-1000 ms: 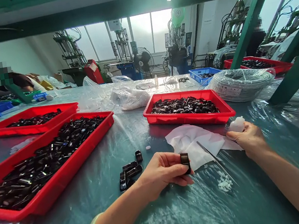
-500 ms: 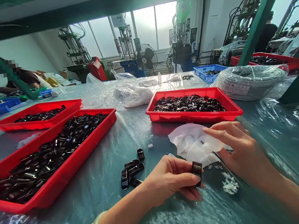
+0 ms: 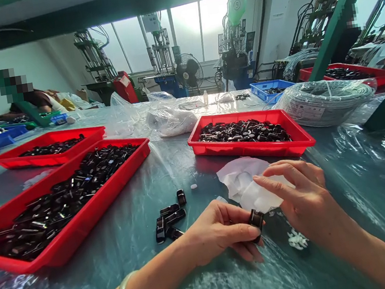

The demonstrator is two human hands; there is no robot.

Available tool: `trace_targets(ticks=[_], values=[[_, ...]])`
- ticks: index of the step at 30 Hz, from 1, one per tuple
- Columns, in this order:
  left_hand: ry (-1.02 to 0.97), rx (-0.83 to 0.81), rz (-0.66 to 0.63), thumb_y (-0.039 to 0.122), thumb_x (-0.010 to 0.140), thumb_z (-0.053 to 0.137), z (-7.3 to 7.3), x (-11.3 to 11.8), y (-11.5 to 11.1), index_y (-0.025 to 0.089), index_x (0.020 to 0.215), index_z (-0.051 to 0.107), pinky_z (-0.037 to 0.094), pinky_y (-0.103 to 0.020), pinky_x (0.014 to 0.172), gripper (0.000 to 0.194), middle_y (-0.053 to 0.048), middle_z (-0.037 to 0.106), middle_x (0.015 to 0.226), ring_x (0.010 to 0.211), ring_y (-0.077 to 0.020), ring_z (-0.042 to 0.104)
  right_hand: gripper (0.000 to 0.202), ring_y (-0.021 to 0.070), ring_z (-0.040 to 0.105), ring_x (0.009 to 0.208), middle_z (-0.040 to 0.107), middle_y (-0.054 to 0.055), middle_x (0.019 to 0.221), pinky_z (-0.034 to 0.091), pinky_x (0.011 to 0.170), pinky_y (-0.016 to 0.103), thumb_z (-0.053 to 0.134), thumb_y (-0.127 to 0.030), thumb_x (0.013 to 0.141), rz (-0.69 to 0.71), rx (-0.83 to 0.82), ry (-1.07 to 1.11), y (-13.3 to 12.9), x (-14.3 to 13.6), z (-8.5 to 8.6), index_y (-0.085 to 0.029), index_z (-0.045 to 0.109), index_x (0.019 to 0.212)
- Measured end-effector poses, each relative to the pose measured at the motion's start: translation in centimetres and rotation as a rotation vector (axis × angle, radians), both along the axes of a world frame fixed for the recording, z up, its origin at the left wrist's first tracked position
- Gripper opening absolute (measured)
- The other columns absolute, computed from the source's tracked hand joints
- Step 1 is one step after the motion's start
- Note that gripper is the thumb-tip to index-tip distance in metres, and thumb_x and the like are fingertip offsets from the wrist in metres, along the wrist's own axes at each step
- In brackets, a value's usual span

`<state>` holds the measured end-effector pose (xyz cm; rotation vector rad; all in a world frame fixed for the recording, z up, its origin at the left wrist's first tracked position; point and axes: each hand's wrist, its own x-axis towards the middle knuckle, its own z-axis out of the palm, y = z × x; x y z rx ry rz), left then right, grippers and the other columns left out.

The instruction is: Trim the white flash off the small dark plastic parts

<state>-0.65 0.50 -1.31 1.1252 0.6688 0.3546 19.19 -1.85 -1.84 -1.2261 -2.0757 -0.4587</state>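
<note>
My left hand pinches a small glossy black plastic piece between thumb and fingers, tilted. My right hand is over a crumpled white sheet, its index finger stretched across it. The right thumb is mostly hidden, and I see nothing held in that hand. Several similar black pieces lie in a loose group left of my left hand. A small heap of white bits lies under my right wrist, and a single white oval bit sits beyond the black pieces.
Red trays of black pieces stand beyond the sheet, with a long red tray to the left. A plastic-wrapped cable coil is at the right. A green shelf post slants down there. Other people sit farther off.
My right hand has moved a little left over the white sheet, its fingers closer together. My left hand has tilted the black piece slightly and shifted it a bit right.
</note>
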Motion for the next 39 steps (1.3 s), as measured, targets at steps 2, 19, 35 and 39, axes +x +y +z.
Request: trace_targets(ticks=[2, 19, 35, 39], values=[[0.015, -0.001, -0.004, 0.026, 0.071, 0.066, 0.0, 0.0, 0.0, 0.01, 0.079, 0.07, 0.048, -0.017, 0.051, 0.019, -0.004, 0.064, 0.065, 0.054, -0.0112, 0.063, 0.048, 0.0223, 0.052, 0.1, 0.06, 0.006, 0.099, 0.032, 0.087, 0.043, 0.039, 0.005, 0.074, -0.002, 0.013, -0.009, -0.1, -0.1, 0.1, -0.024, 0.06, 0.106], [-0.032, -0.045, -0.04, 0.023, 0.071, 0.067, -0.1, -0.1, 0.0, 0.009, 0.083, 0.069, 0.05, -0.018, 0.052, 0.019, -0.002, 0.064, 0.06, 0.052, -0.0106, 0.063, 0.044, 0.0223, 0.053, 0.097, 0.06, 0.006, 0.096, 0.034, 0.082, 0.042, 0.04, 0.006, 0.075, 0.106, 0.031, 0.024, 0.0, -0.1, 0.3, -0.022, 0.06, 0.101], [-0.031, -0.052, -0.036, 0.024, 0.069, 0.068, -0.2, -0.3, 0.0, 0.009, 0.081, 0.069, 0.049, -0.017, 0.05, 0.019, -0.002, 0.064, 0.064, 0.053, -0.0109, 0.064, 0.038, 0.0227, 0.05, 0.098, 0.058, 0.007, 0.096, 0.036, 0.082, 0.044, 0.039, 0.005, 0.078, 0.19, 0.014, 0.016, 0.0, 0.2, 1.0, -0.02, 0.058, 0.099], [-0.039, -0.07, -0.043, 0.027, 0.068, 0.07, -0.3, -0.4, 0.0, 0.009, 0.083, 0.069, 0.049, -0.018, 0.05, 0.023, -0.003, 0.066, 0.066, 0.053, -0.0119, 0.064, 0.037, 0.0224, 0.05, 0.098, 0.057, 0.007, 0.097, 0.037, 0.082, 0.043, 0.039, 0.005, 0.079, 0.207, 0.01, 0.004, 0.0, 0.4, 1.1, -0.02, 0.057, 0.099]])
